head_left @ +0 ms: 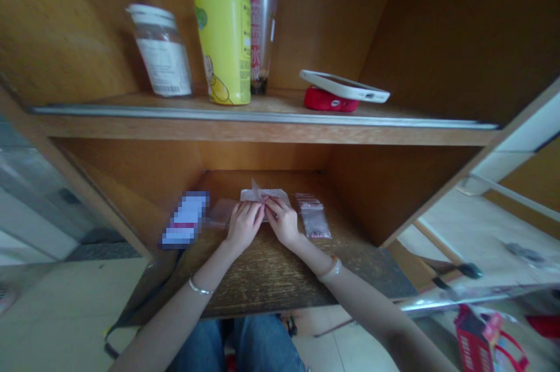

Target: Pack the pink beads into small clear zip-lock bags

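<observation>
Worn wooden desk (271, 279) with small plastic bags (312, 217), perhaps clear; upper shelf (262, 118) with bottle (223, 28), jar (161, 51), phone (343, 86).

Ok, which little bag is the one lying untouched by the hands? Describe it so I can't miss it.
Start at the wooden desk surface under the shelf. Just beyond the right hand lies a small clear plastic bag with a reddish strip at its top. Unlike the pale packet pinched by both hands, it lies flat and alone.

On the desk (271, 279), a stack of small bags (314, 217) lies right of both hands, a blurred card (184, 219) left; bottle (223, 28) on the shelf (262, 118) above.
</observation>
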Motion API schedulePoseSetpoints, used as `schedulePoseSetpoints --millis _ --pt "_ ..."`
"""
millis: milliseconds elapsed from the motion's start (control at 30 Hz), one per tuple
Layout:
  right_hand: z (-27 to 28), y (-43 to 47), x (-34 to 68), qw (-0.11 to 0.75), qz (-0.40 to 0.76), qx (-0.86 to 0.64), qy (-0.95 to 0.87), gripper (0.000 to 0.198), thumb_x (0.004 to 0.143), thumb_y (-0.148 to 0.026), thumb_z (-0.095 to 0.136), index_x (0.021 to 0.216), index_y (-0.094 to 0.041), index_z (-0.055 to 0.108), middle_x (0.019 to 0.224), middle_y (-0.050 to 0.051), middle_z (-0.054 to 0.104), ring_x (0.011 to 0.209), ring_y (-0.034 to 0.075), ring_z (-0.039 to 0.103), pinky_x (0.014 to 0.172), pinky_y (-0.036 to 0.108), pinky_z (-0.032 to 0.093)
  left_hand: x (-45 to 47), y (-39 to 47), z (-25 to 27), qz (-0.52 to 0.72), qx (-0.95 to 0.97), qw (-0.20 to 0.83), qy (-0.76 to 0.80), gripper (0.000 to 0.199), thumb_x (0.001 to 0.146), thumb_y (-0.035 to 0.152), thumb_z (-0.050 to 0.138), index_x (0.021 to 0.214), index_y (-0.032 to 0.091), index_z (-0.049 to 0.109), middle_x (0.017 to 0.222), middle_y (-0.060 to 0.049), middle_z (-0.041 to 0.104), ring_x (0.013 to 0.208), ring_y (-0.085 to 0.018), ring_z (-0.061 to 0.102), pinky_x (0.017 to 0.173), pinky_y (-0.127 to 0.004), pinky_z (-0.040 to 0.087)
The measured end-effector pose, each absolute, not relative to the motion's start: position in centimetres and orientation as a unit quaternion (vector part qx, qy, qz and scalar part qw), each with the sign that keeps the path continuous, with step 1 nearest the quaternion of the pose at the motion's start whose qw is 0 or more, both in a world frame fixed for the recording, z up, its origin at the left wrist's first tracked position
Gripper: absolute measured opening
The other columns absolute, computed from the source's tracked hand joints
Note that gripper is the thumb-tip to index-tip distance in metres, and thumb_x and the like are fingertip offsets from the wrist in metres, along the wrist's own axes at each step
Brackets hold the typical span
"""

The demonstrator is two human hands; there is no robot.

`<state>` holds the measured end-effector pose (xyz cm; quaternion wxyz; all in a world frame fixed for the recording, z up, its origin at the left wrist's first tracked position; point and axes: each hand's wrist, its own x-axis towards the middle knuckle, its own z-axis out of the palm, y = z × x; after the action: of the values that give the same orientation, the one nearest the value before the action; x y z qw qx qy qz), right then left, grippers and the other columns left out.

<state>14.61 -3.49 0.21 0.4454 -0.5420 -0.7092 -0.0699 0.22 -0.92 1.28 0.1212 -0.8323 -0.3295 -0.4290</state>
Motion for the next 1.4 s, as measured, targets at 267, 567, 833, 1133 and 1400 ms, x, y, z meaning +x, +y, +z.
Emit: schedulePoseSetpoints --millis 267,567,833,1133,1400 --pt "-0.1 -3.3 14.5 0.473 -0.065 -0.543 -0.691 0.026 0.087 -0.020 0.052 0.109 -0.024 0.066 0.118 0.009 0.061 0.106 0.022 0.060 0.088 0.036 0.052 0.3 -1.0 1.2 -0.419 -0.837 0.116 -0.333 0.015 0.091 0.021 0.044 0.086 0.018 0.058 0.081 -0.005 0.067 0.080 -0.020 0.062 0.081 -0.035 0.042" --pt "-0.3 -3.1 14.4 0.492 -0.016 -0.539 -0.684 0.029 0.081 -0.024 0.061 0.110 -0.025 0.065 0.124 0.010 0.052 0.112 0.023 0.054 0.087 0.037 0.053 0.3 -0.9 1.4 -0.371 -0.844 0.096 -0.375 0.059 0.082 0.009 0.047 0.138 0.018 0.034 0.141 -0.013 0.044 0.126 -0.028 0.044 0.097 -0.043 0.039" --pt "-0.9 -2.6 15.0 0.490 -0.013 -0.515 -0.703 0.025 0.081 -0.021 0.060 0.104 -0.026 0.069 0.125 0.010 0.052 0.116 0.024 0.050 0.091 0.041 0.049 0.4 -0.6 0.9 -0.347 -0.858 0.066 -0.374 0.061 0.079 0.011 0.052 0.136 0.020 0.035 0.139 -0.013 0.046 0.128 -0.027 0.043 0.101 -0.045 0.034" --pt "-0.7 -2.0 15.5 0.543 0.041 -0.483 -0.685 0.017 0.081 -0.017 0.060 0.089 -0.023 0.074 0.101 0.008 0.066 0.100 0.021 0.058 0.088 0.040 0.048 0.3 -0.3 0.6 -0.380 -0.830 0.060 -0.403 0.064 0.078 0.022 0.060 0.137 0.018 0.035 0.122 -0.016 0.059 0.115 -0.031 0.053 0.098 -0.047 0.032" --pt "0.2 -2.4 15.7 0.594 0.053 -0.470 -0.651 0.019 0.086 -0.021 0.054 0.097 -0.019 0.070 0.097 0.008 0.066 0.096 0.018 0.060 0.087 0.034 0.048 0.0 -0.3 0.6 -0.411 -0.786 0.078 -0.454 0.052 0.078 0.035 0.064 0.125 0.018 0.048 0.111 -0.015 0.064 0.105 -0.032 0.056 0.093 -0.049 0.031"
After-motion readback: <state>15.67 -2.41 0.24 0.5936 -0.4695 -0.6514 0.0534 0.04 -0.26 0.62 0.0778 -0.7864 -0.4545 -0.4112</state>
